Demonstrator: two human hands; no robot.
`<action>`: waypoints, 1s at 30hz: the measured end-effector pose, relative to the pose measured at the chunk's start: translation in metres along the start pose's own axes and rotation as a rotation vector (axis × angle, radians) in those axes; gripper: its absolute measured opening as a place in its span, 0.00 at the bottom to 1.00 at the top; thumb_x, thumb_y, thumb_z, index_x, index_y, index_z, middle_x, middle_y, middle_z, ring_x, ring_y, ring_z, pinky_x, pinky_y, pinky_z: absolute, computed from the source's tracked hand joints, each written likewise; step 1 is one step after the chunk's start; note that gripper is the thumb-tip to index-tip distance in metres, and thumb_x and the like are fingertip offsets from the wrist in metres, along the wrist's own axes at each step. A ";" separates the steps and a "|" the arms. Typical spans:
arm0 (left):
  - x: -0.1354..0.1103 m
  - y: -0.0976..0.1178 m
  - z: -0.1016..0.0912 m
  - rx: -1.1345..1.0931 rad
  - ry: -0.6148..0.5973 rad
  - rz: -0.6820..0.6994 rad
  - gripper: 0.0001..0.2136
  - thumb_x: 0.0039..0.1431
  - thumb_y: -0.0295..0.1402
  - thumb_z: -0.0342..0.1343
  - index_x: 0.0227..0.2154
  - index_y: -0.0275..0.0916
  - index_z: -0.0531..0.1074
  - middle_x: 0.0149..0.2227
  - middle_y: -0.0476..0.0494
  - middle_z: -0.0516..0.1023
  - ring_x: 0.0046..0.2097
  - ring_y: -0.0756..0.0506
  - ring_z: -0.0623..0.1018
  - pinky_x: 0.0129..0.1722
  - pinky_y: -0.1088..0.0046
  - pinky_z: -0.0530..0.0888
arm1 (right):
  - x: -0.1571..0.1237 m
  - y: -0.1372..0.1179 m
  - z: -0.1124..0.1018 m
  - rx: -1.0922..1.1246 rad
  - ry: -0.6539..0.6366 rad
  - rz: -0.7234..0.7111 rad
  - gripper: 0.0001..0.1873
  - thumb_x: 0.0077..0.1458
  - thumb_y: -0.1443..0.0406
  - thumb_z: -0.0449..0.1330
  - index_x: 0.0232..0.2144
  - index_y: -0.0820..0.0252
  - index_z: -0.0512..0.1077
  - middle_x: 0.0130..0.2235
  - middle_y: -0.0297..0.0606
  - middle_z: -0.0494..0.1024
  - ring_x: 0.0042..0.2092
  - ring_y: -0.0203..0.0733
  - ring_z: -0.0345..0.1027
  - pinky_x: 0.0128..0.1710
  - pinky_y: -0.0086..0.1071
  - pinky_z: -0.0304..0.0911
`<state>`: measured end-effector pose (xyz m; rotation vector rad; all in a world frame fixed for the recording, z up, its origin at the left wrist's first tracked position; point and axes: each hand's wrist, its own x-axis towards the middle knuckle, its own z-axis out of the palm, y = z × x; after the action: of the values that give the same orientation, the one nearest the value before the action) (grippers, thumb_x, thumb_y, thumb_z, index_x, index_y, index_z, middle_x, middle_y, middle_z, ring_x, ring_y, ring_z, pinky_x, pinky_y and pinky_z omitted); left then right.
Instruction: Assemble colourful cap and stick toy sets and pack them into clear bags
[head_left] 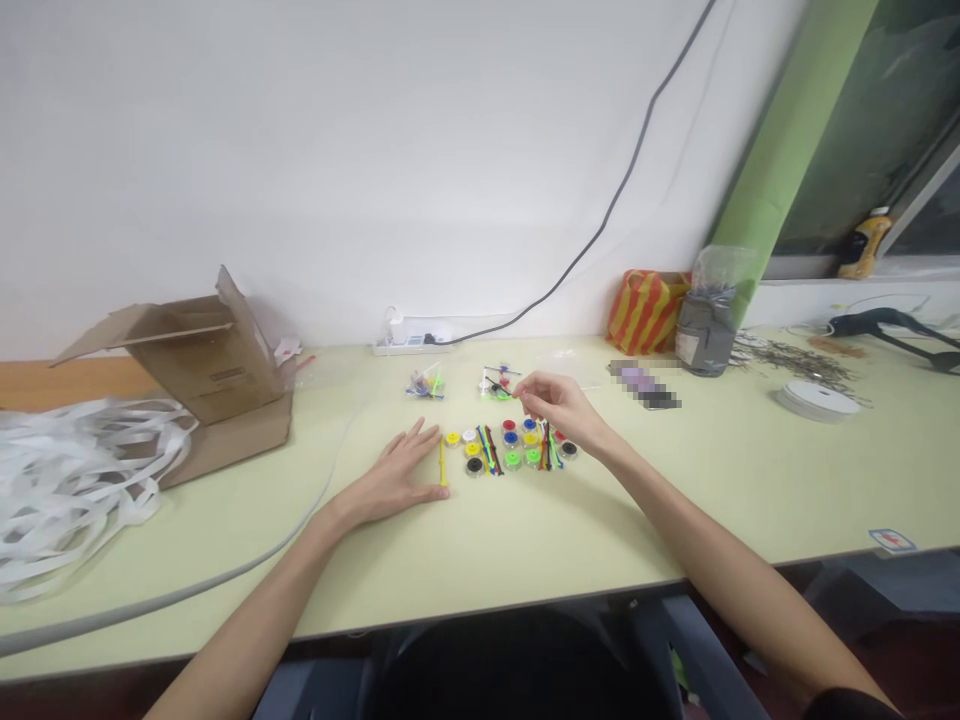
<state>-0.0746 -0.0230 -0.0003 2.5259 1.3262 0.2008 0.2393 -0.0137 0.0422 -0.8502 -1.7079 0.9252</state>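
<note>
My left hand lies on the table with its fingers spread, thumb and index finger beside the ends of a thin yellow plastic stick. My right hand is raised over the far side of the parts, its fingertips pinched on a thin black stick. Between the hands are small round clear pieces with coloured centres, among them a blue one, a green one and a black one. Two bundles of coloured sticks lie among them; my right hand partly hides the right-hand bundle.
Two small heaps of coloured parts lie farther back. At the left are an open cardboard box, white ribbon and a grey cable. At the right stand a striped bag, a grey-filled bag and a white spool.
</note>
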 end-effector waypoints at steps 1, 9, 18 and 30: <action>0.000 0.000 0.001 -0.004 0.006 0.007 0.44 0.59 0.60 0.53 0.72 0.45 0.46 0.73 0.40 0.45 0.74 0.35 0.41 0.72 0.52 0.44 | 0.000 0.000 0.000 0.003 0.003 0.002 0.08 0.55 0.61 0.60 0.35 0.60 0.74 0.28 0.33 0.72 0.30 0.36 0.67 0.32 0.31 0.62; 0.003 0.005 -0.002 -0.057 -0.009 -0.025 0.46 0.56 0.61 0.56 0.71 0.44 0.51 0.73 0.40 0.46 0.74 0.35 0.43 0.71 0.53 0.47 | -0.001 -0.005 -0.001 -0.014 -0.090 0.007 0.10 0.57 0.60 0.60 0.38 0.61 0.74 0.30 0.35 0.74 0.32 0.38 0.70 0.33 0.31 0.63; -0.010 0.012 -0.005 -0.117 -0.017 -0.114 0.56 0.49 0.63 0.60 0.73 0.43 0.40 0.74 0.36 0.38 0.74 0.32 0.44 0.70 0.51 0.53 | -0.001 -0.014 -0.011 -0.046 -0.090 -0.007 0.13 0.61 0.57 0.59 0.39 0.60 0.74 0.31 0.36 0.74 0.33 0.38 0.69 0.36 0.33 0.66; -0.115 0.063 0.017 -0.217 0.206 0.014 0.21 0.71 0.43 0.45 0.64 0.57 0.62 0.68 0.52 0.63 0.67 0.41 0.65 0.64 0.63 0.68 | -0.057 -0.091 -0.049 -0.011 0.200 -0.476 0.17 0.67 0.57 0.57 0.57 0.48 0.66 0.40 0.39 0.75 0.36 0.38 0.71 0.39 0.37 0.70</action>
<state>-0.0868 -0.1550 0.0033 2.3819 1.2808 0.5888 0.2908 -0.0957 0.1093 -0.4882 -1.6383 0.4915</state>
